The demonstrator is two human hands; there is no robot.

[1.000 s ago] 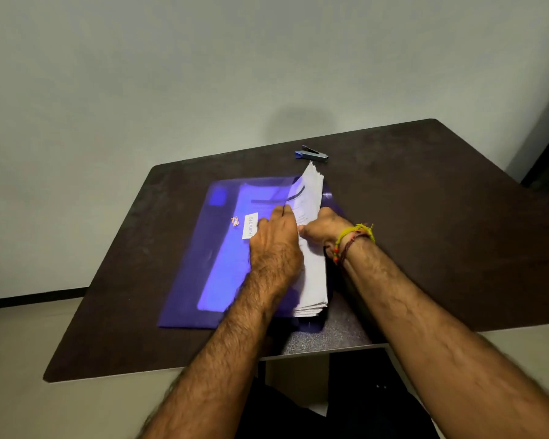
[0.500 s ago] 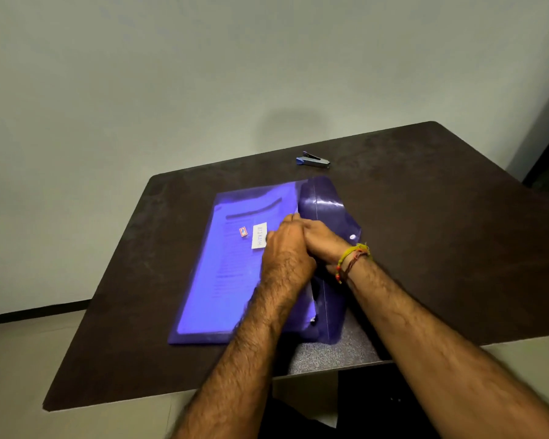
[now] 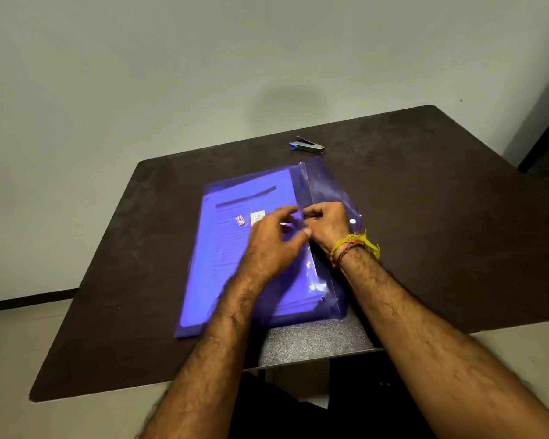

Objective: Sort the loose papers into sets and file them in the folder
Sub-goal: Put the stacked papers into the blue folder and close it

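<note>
At the bottom edge, two bare forearms come in, both cut off by the frame — the person's body below them is dark and hard to make out. One dark table (image 3: pixel 425 248) carries everything; its near corner looks paler and grainy. On it lies one translucent purple folder (image 3: pixel 209 280), flat, with the papers (image 3: pixel 232 248) inside it; printed lines show through the cover, but the text is too blurred to read, and how many sheets or sets there are cannot be counted. The left hand (image 3: pixel 273 245) sits over the folder's middle, fingers loosely curled, thumb tip meeting the right hand (image 3: pixel 325 226), whose fingers are curled at the fold where the folder's flap (image 3: pixel 323 188) begins. What either hand pinches is hidden by the fingers; I cannot tell. One pale snap button (image 3: pixel 352 221) shows on the flap just beyond the right wrist, which wears yellow and red thread bands (image 3: pixel 355 245). Two small labels (image 3: pixel 249 218) — one orange, one white — sit on the cover beside the left fingers. Farther back, one blue-and-grey stapler (image 3: pixel 306 145) lies apart from the folder, before a plain wall (image 3: pixel 203 74).
</note>
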